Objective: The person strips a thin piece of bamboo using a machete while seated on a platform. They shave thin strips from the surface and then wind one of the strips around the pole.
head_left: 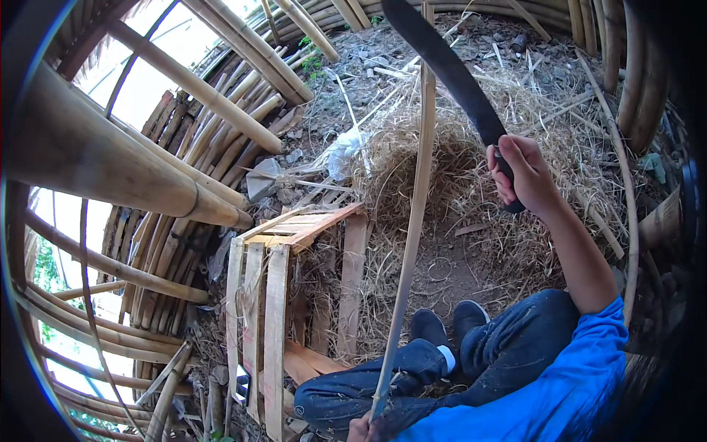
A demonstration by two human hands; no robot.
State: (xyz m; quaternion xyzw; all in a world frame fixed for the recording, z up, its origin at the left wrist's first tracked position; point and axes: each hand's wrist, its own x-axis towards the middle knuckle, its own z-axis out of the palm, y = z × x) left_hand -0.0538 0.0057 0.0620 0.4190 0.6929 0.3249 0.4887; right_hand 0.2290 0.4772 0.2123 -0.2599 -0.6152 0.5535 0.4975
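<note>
The right hand (524, 177) clenched a raised machete (449, 70), the left hand (361, 429) gripped the long bamboo strip (414, 221) upright over the shavings-strewn ground (471, 258), suggesting trimming well under way, unfinished.

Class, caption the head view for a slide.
Right hand raises a machete; left hand steadies a bamboo strip.

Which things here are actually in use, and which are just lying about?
In use:
- long dark machete blade, raised in right hand
- thin split bamboo strip, gripped low by left hand

Lying about:
- slatted wooden crate
- stacked bamboo poles
- dry straw pile
</note>
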